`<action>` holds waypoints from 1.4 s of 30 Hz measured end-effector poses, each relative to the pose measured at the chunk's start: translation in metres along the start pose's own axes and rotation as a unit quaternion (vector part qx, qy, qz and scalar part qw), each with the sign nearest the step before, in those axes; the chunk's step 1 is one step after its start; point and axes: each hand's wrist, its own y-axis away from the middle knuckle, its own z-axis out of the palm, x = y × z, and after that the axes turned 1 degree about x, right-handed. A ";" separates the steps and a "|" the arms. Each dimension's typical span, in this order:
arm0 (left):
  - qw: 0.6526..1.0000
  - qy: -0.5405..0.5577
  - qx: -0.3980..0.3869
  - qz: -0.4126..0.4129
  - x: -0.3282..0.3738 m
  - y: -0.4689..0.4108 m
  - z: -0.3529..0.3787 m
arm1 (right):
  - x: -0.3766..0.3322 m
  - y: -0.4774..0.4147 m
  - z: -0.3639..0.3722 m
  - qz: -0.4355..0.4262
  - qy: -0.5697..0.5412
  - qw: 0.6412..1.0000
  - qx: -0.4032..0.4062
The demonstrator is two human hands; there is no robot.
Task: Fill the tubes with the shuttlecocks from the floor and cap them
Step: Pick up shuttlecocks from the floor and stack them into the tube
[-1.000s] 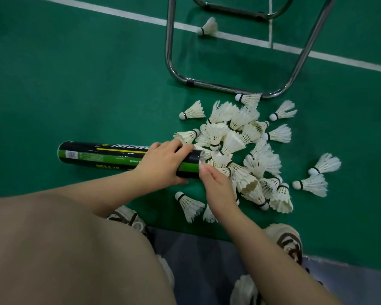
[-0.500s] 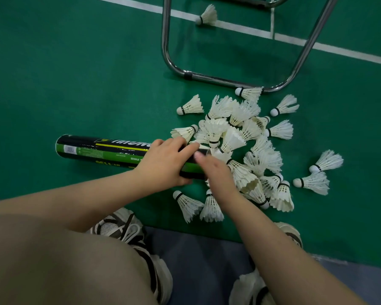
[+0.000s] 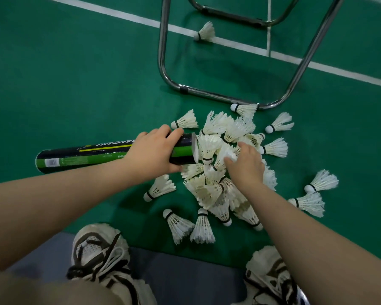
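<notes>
I am gripping the tube (image 3: 81, 156), lying on the floor (image 3: 75, 73), near its mouth with my left hand (image 3: 154, 153), its long axis pointing right at the pile (image 3: 209, 190), where my nearer right hand (image 3: 246, 166) is pinching a shuttlecock (image 3: 228, 151) just beside that opening.

Chair frame (image 3: 218, 96) behind crowded shuttlecock pile (image 3: 216, 172)

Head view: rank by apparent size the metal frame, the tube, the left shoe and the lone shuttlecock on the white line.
1. the metal frame, which spans the most of the picture.
2. the tube and the left shoe, unranked: the tube is longer, the shoe broader and nearer the camera.
3. the lone shuttlecock, smallest.
</notes>
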 end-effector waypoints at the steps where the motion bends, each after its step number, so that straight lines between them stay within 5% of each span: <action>1: 1.000 -0.002 0.005 -0.006 0.000 -0.005 -0.001 | 0.000 -0.007 0.001 0.000 0.013 1.000 -0.009; 8: 1.000 -0.009 0.019 -0.022 0.009 -0.027 0.007 | -0.007 -0.018 -0.016 0.005 -0.092 0.996 0.016; 14: 0.999 -0.009 0.020 -0.029 0.015 -0.030 0.015 | -0.024 0.010 -0.038 -0.017 -0.359 0.924 0.134; 24: 1.000 -0.005 0.021 -0.022 0.034 -0.027 0.009 | -0.042 0.036 -0.031 -0.049 -0.433 0.893 -0.112; 34: 0.999 0.002 -0.017 0.034 0.038 -0.026 0.003 | -0.044 0.014 -0.042 -0.104 -0.379 0.815 -0.426; 37: 0.999 0.000 -0.023 0.034 0.030 -0.034 -0.004 | -0.054 0.005 -0.042 -0.109 -0.354 0.834 -0.409; 42: 1.000 0.016 -0.010 -0.002 0.014 -0.065 -0.019 | -0.065 -0.024 -0.050 -0.094 -0.462 0.849 -0.238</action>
